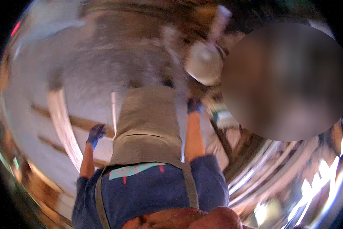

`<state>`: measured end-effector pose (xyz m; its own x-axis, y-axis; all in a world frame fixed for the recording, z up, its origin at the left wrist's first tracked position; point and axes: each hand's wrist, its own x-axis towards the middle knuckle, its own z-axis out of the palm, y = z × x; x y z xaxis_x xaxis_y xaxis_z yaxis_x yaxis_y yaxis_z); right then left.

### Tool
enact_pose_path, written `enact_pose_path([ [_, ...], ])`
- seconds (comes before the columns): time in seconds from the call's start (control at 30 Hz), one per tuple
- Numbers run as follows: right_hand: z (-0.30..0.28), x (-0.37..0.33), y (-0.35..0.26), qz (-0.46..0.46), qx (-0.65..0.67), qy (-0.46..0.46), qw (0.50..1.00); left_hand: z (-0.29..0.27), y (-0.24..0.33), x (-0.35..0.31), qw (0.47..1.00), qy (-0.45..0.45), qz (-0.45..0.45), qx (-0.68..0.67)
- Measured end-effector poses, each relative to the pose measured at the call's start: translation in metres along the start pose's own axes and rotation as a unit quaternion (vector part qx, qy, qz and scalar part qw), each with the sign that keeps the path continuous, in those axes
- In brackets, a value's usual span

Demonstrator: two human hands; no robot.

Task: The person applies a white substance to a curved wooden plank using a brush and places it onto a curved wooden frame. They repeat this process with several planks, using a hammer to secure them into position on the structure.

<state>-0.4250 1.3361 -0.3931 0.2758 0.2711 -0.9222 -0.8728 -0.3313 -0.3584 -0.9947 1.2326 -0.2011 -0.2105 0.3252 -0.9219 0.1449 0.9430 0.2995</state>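
My left hand [97, 133], in a dark blue glove, hangs beside my apron [146, 118] with its fingers loosely bent and slightly apart. Nothing shows in it. Just past it lies a strip of brown wood on the floor. On the other side of the apron is my right hand [194, 105], gloved in dark blue too. Motion smears its fingers, so whether it holds anything is unclear. A pale round object [205, 63], perhaps a bucket or a lid, stands ahead of the right hand.
A long pale board [64, 128] lies at the left across darker wooden strips [81, 122]. The grey floor [83, 61] stretches ahead. Long pieces of material [263, 168] run along the right. A blurred oval covers the upper right. Much of the view is smeared.
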Motion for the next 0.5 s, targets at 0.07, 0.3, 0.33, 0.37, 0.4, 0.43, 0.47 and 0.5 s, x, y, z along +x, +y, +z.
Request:
enact_pose_path([
  [0.07,0.035,-0.026,0.012,0.012,-0.101,-0.035,0.994,-0.002,0.008,0.001,0.998,0.055,0.034,-0.028],
  [0.3,0.4,-0.188,0.103,-0.419,-0.674,-0.384,0.472,-0.068,-0.037,0.054,0.98,0.046,-0.051,-0.188],
  [0.33,0.466,-0.247,0.134,-0.44,-0.743,-0.382,0.329,-0.07,-0.055,0.054,0.972,0.063,-0.052,-0.219],
  [0.37,0.515,-0.309,0.175,-0.461,-0.743,-0.457,0.162,-0.09,-0.068,0.055,0.966,0.081,-0.045,-0.24],
  [0.4,0.564,-0.374,0.218,-0.485,-0.696,-0.529,0.005,-0.11,-0.066,0.061,0.952,0.096,-0.064,-0.282],
  [0.43,0.567,-0.453,0.267,-0.529,-0.614,-0.585,0.024,-0.115,-0.083,0.051,0.941,0.102,-0.059,-0.318],
  [0.47,0.579,-0.471,0.309,-0.588,-0.392,-0.698,-0.114,-0.12,-0.088,0.05,0.93,0.107,-0.054,-0.348],
  [0.5,0.577,-0.513,0.332,-0.582,-0.344,-0.708,-0.204,-0.139,-0.089,0.057,0.924,0.108,-0.043,-0.366],
])
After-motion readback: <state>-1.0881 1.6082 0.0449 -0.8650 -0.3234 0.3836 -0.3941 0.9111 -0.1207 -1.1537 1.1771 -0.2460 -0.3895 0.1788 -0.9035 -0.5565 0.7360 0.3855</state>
